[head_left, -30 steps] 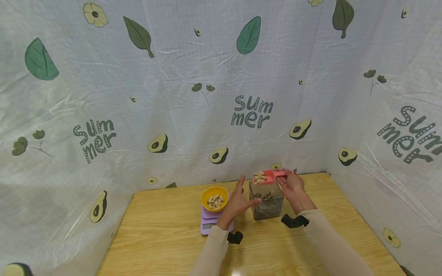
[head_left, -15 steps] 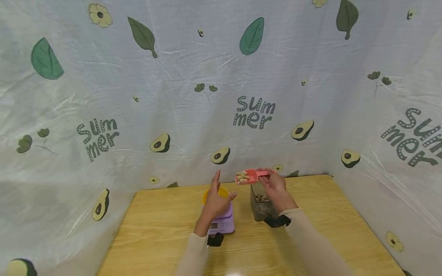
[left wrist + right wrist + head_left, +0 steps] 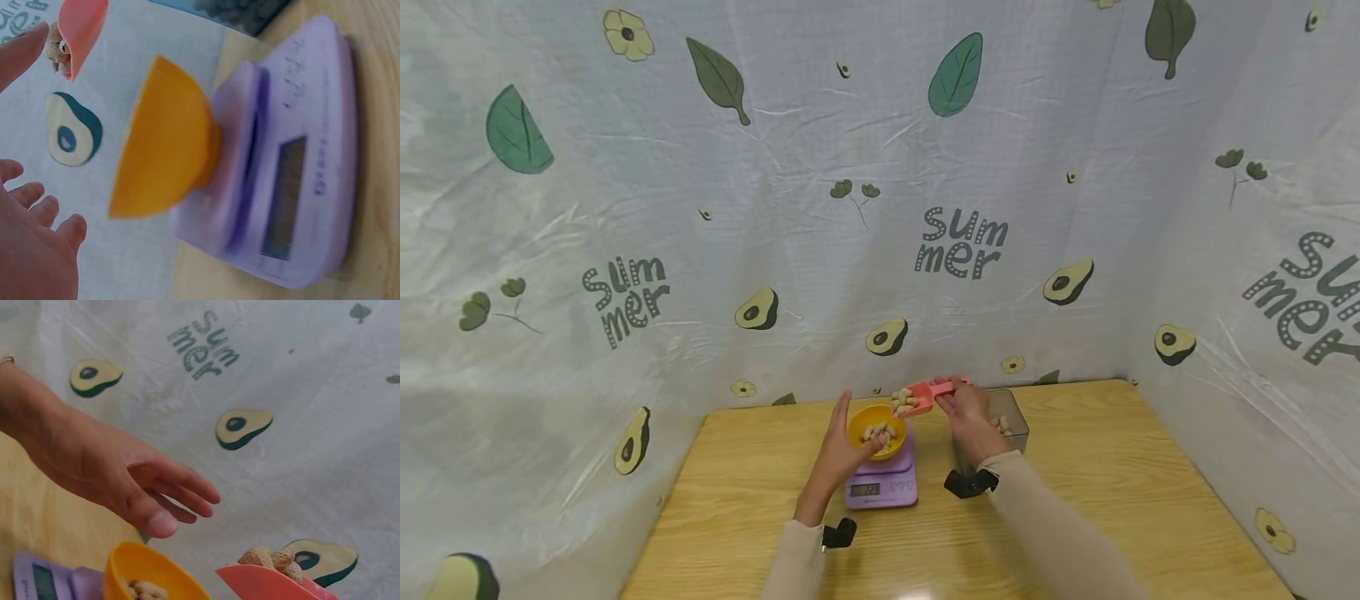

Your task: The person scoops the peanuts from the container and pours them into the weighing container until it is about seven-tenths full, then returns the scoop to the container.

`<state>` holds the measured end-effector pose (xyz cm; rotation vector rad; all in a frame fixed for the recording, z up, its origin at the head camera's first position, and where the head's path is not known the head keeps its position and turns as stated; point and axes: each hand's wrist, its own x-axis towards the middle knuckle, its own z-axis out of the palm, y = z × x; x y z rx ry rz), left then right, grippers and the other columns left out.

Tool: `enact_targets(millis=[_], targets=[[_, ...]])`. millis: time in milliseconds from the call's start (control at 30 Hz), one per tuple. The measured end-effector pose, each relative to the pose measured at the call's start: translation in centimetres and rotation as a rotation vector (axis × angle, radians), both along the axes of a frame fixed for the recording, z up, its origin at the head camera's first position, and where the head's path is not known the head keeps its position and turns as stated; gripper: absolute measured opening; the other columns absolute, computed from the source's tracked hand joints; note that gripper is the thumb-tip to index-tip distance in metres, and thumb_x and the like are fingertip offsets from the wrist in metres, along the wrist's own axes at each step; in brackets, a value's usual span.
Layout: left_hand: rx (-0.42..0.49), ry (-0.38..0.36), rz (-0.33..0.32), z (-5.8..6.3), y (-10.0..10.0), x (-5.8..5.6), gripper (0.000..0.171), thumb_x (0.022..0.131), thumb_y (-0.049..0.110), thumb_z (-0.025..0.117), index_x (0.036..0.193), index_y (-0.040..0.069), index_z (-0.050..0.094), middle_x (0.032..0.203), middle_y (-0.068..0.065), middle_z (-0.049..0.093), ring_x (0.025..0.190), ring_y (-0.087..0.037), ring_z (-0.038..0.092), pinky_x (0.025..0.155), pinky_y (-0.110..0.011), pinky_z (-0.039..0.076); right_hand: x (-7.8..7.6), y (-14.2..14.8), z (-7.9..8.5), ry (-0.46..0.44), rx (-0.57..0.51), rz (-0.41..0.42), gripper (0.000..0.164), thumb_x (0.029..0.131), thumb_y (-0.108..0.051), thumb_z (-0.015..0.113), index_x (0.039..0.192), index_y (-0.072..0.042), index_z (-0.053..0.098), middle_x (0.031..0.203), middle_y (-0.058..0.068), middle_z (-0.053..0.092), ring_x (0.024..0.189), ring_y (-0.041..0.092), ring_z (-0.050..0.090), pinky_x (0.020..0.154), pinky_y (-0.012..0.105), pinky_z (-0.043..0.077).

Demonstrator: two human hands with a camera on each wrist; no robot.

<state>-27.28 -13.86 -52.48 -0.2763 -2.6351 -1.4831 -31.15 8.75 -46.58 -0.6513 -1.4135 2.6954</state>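
Apparently we transfer peanuts (image 3: 903,402) — right hand (image 3: 967,415) gripping the scoop (image 3: 924,397), left hand (image 3: 838,452) with fingers apart — and probably need next a careful tilt over the bowl (image 3: 165,144).

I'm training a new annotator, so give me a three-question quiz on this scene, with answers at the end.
1. Which hand holds the pink scoop?
2. Multiple choice. The yellow bowl stands on: a) the bare table; b) the purple scale; c) the container.
3. True or false: peanuts show in both the scoop and the bowl.

Key:
1. The right hand.
2. b
3. True.
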Motion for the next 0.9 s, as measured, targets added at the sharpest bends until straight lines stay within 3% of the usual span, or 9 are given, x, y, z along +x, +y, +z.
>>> enact_targets(millis=[167, 500, 667, 900], targets=[[-0.017, -0.039, -0.02, -2.0, -0.3, -0.4, 0.11, 0.076, 0.041, 0.082, 0.158, 0.01, 0.015, 0.163, -0.023, 0.017, 0.147, -0.046, 0.025, 0.116, -0.063, 0.026, -0.5, -1.4, -1.4, 0.0, 0.092, 0.014, 0.037, 0.106, -0.009, 0.035, 0.135, 0.012, 0.047, 0.135, 0.031, 0.055, 0.126, 0.039, 0.057, 0.105, 0.043, 0.048], [-0.027, -0.147, -0.015, -3.7, -0.6, -0.5, 0.111, 0.078, 0.048, 0.079, 0.157, 0.003, 0.014, 0.16, -0.026, 0.023, 0.144, -0.047, 0.03, 0.116, -0.061, 0.028, -0.8, -4.3, -3.1, 0.048, 0.235, 0.078, 0.034, 0.105, -0.01, 0.039, 0.123, 0.013, 0.055, 0.123, 0.031, 0.062, 0.112, 0.035, 0.066, 0.101, 0.044, 0.052], [-0.026, -0.156, -0.028, -4.2, -0.7, -0.6, 0.109, 0.081, 0.047, 0.077, 0.156, 0.0, 0.015, 0.159, -0.026, 0.024, 0.145, -0.045, 0.03, 0.117, -0.058, 0.028, -1.1, -5.1, -3.4, 0.058, 0.328, 0.04, 0.029, 0.104, -0.012, 0.043, 0.117, 0.007, 0.06, 0.113, 0.026, 0.068, 0.104, 0.032, 0.07, 0.092, 0.04, 0.057], [-0.031, -0.139, -0.027, -4.1, -0.7, -0.8, 0.109, 0.08, 0.046, 0.078, 0.155, -0.003, 0.016, 0.159, -0.026, 0.026, 0.145, -0.045, 0.031, 0.117, -0.058, 0.028, -1.1, -5.4, -3.2, 0.155, 0.563, 0.037, 0.027, 0.104, -0.016, 0.047, 0.113, 0.002, 0.064, 0.107, 0.018, 0.072, 0.1, 0.028, 0.071, 0.085, 0.034, 0.06]])
